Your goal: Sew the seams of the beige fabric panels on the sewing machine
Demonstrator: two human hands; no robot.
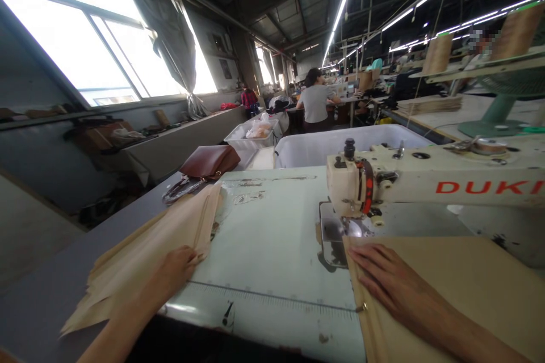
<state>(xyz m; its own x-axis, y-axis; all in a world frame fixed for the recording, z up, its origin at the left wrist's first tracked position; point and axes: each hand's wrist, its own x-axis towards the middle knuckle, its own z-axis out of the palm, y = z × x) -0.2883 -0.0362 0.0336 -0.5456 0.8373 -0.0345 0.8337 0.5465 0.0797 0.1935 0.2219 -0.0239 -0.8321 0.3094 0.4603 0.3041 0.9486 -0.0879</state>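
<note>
My left hand (181, 264) lies on a stack of tan fabric panels (155, 227) at the left, its fingers curled closed at the right edge of the top panel. The fingertips are partly hidden. Under the head of a sewing machine (349, 181), at the right, is another tan panel (460, 272) with a folded edge strip. My right hand (385, 275) rests flat on this panel near the strip, fingers stretched forward towards the needle area. A small metallic piece (364, 307) shows on the strip below the hand.
A brown leather bag (210, 161) stands behind the stack. Beyond the pale green table (272, 227) is a large white bin (293, 150), with a smaller white basket (238, 136) farther left. A green fan (489, 119) and thread cones (438, 54) are at right. A person in grey sits ahead.
</note>
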